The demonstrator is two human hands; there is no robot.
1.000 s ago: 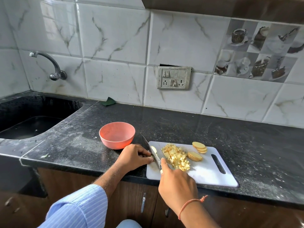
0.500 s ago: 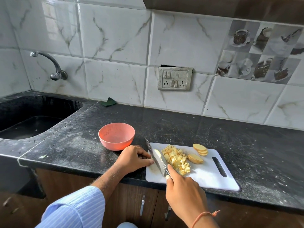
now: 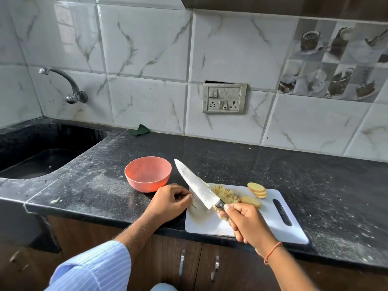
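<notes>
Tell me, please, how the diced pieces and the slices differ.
The diced pieces are small cubes in a loose heap; the slices are larger flat rounds, overlapping in a stack. The diced pieces lie by the knife, the slices farther right. Both are pale yellow, on the white board.

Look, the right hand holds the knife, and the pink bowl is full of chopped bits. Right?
Not quite: the pink bowl is empty, and the chopped bits lie on the white board. The head view shows it. The right hand does hold the knife.
</notes>
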